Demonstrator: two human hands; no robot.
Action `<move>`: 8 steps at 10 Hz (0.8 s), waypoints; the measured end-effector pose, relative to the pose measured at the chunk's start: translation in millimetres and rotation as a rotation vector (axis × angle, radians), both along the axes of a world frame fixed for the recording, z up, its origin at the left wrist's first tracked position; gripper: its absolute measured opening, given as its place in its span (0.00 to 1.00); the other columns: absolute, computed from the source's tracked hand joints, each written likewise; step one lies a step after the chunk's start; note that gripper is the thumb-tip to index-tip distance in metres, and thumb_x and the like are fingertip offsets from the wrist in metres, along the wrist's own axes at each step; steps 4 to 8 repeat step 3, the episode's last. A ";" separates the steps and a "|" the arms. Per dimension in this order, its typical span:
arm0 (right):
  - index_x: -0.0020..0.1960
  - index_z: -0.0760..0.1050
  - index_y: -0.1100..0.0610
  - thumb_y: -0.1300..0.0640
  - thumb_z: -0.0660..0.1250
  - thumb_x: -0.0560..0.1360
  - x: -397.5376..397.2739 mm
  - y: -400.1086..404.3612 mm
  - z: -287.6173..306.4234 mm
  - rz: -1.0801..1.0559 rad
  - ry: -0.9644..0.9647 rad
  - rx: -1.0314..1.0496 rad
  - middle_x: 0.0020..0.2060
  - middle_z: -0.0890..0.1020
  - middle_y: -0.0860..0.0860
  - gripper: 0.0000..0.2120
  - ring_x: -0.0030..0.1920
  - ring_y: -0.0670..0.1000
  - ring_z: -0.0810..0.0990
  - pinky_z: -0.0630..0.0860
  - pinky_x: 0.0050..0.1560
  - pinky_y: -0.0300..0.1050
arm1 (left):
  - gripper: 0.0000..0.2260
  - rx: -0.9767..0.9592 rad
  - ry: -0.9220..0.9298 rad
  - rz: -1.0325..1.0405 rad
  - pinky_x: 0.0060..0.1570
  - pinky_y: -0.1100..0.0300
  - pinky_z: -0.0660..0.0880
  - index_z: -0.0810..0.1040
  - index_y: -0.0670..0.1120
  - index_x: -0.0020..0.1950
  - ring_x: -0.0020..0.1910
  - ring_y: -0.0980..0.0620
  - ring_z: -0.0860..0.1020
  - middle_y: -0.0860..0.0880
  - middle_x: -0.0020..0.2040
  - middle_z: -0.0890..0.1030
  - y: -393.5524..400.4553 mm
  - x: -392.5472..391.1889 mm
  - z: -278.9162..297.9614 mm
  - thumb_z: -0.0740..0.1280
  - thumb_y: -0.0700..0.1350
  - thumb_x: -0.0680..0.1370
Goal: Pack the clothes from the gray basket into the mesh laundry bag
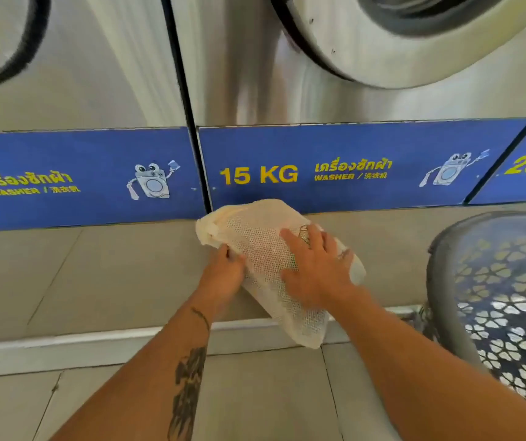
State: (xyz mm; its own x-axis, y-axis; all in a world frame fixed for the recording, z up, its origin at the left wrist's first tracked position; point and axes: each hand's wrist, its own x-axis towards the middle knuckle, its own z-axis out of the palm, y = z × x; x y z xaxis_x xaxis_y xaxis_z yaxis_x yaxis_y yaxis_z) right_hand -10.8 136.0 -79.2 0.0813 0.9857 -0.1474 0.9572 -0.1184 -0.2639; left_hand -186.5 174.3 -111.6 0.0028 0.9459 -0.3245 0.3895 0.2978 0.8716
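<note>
A cream mesh laundry bag, stuffed and bulging, lies on the raised tiled step in front of the washers, its lower end hanging over the step's edge. My right hand lies flat on top of the bag with fingers spread. At the bag's left side, my left hand holds the edge with curled fingers. The gray basket, plastic with flower-shaped holes, stands at the right; no clothes show inside it.
Steel washing machines with blue "15 KG" labels stand right behind the step. One round washer door is at the upper right. The step's metal-trimmed edge runs across, with tiled floor below.
</note>
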 end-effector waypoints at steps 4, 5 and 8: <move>0.79 0.44 0.36 0.39 0.65 0.75 20.3 30.5 69.4 0.066 0.096 -0.414 0.81 0.42 0.48 0.41 0.81 0.59 0.44 0.50 0.74 0.73 | 0.18 -0.155 0.460 -0.175 0.52 0.58 0.68 0.70 0.42 0.67 0.63 0.45 0.73 0.43 0.66 0.73 9.6 -0.1 78.9 0.60 0.47 0.80; 0.79 0.44 0.36 0.39 0.65 0.75 20.3 30.5 69.4 0.066 0.096 -0.414 0.81 0.42 0.48 0.41 0.81 0.59 0.44 0.50 0.74 0.73 | 0.18 -0.155 0.460 -0.175 0.52 0.58 0.68 0.70 0.42 0.67 0.63 0.45 0.73 0.43 0.66 0.73 9.6 -0.1 78.9 0.60 0.47 0.80; 0.79 0.44 0.36 0.39 0.65 0.75 20.3 30.5 69.4 0.066 0.096 -0.414 0.81 0.42 0.48 0.41 0.81 0.59 0.44 0.50 0.74 0.73 | 0.18 -0.155 0.460 -0.175 0.52 0.58 0.68 0.70 0.42 0.67 0.63 0.45 0.73 0.43 0.66 0.73 9.6 -0.1 78.9 0.60 0.47 0.80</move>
